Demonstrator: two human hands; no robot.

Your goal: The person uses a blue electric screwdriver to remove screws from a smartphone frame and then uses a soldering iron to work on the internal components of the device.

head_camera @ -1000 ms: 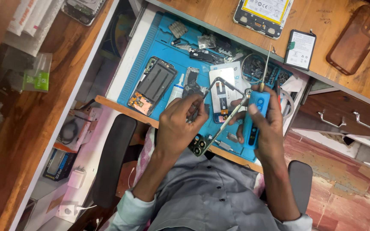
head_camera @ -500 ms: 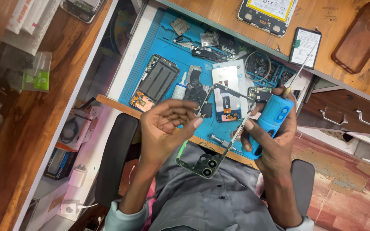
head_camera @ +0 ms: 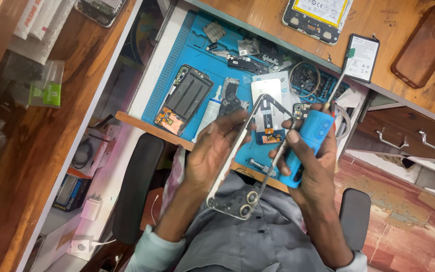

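Both grips are busy: left hand (head_camera: 216, 153) clasps the phone frame (head_camera: 247, 156), now lifted off the blue mat (head_camera: 197, 55) toward the body, right hand (head_camera: 310, 166) clenched round the blue electric screwdriver (head_camera: 308, 143), so the frame looks freed from the tabletop work

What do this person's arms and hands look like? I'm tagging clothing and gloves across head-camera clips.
Both hands are bare: no gloves, and no rings or watch that I can make out. The left hand and right hand come out of long, light grey-blue sleeves pushed back to the elbows, leaving the forearms uncovered. The shirt is grey.
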